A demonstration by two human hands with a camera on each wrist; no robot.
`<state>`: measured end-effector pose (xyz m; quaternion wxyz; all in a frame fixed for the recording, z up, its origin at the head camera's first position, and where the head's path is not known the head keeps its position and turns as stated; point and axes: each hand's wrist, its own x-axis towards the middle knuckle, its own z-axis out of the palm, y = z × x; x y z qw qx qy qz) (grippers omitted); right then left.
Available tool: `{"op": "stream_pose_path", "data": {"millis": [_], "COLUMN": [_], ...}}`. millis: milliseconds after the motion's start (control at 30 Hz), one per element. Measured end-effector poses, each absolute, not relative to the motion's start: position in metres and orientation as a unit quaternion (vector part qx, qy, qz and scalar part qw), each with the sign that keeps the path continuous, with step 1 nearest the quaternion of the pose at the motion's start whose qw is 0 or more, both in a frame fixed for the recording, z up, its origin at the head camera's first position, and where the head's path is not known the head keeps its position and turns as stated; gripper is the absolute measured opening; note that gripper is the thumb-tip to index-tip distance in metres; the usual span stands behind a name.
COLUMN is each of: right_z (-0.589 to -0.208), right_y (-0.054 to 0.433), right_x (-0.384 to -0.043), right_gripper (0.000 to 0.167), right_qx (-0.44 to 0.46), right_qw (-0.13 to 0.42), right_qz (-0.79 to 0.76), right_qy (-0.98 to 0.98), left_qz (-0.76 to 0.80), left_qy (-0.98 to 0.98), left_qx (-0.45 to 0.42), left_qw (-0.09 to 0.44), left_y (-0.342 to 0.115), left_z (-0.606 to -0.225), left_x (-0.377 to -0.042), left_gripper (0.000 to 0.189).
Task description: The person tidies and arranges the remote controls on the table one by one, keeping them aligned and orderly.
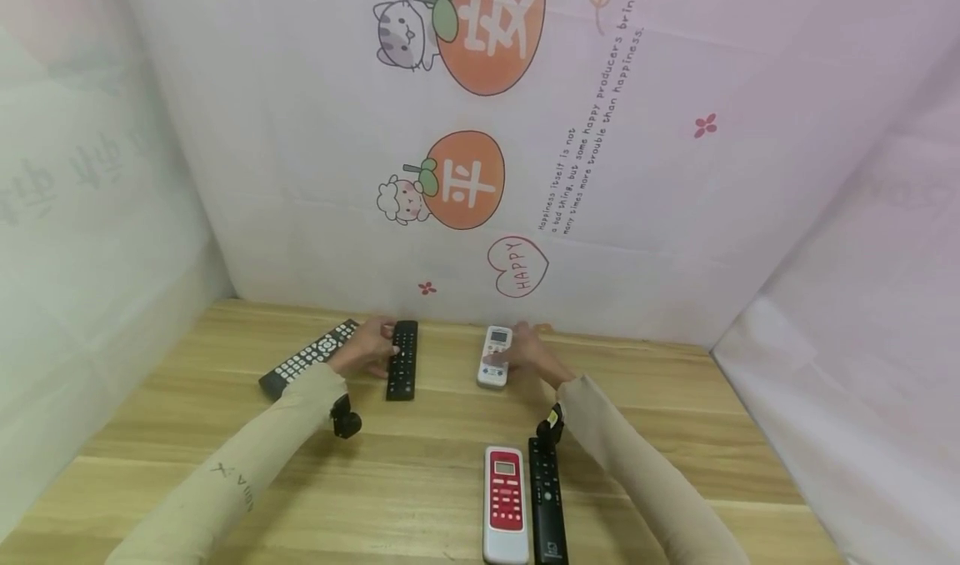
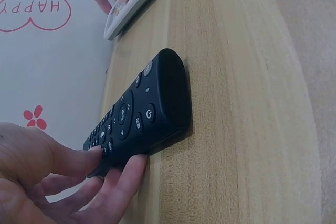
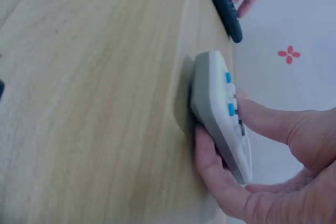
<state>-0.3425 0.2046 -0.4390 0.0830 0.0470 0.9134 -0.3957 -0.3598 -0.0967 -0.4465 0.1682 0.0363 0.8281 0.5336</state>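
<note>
Left fingers (image 2: pixel 131 174) pinch a black remote (image 1: pixel 402 363); at its 3 o'clock, right fingers (image 3: pixel 212 169) pinch a white remote (image 3: pixel 212 98). Both seem light, stiff, smooth: best held by the sides.

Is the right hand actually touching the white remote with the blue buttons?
Touching. The right wrist view shows it plainly: the right hand holds the white remote, thumb on its button face, a finger against its side.

A red-and-white remote (image 1: pixel 506 505) and long black remote (image 1: pixel 551 507) are lying toward the worktop's (image 1: pixel 405 490) front edge; printed cloth (image 1: pixel 322 173) is lining its back edge.
</note>
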Motion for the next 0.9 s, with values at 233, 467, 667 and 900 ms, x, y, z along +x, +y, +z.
{"op": "stream_pose_path", "data": {"millis": [233, 467, 667, 900], "right_z": [-0.432, -0.433, -0.434, -0.431], "right_y": [0.216, 0.225, 0.227, 0.223], "right_x": [-0.342, -0.343, -0.342, -0.337], "right_gripper": [0.085, 0.074, 0.057, 0.054], "right_qx": [0.058, 0.053, 0.049, 0.038], "right_qw": [0.152, 0.208, 0.209, 0.195], "right_qz": [-0.466, -0.526, -0.524, -0.553], "right_qy": [0.87, 0.823, 0.824, 0.809], "left_qz": [0.536, 0.534, 0.533, 0.537], "left_qy": [0.828, 0.829, 0.83, 0.827], "left_qx": [0.038, 0.038, 0.037, 0.033], "left_qw": [0.163, 0.163, 0.163, 0.16], "left_y": [-0.097, -0.096, -0.096, -0.095], "left_z": [-0.445, -0.447, -0.448, -0.448], "left_x": [-0.359, -0.357, -0.356, -0.356], "left_gripper": [0.071, 0.071, 0.071, 0.071]}}
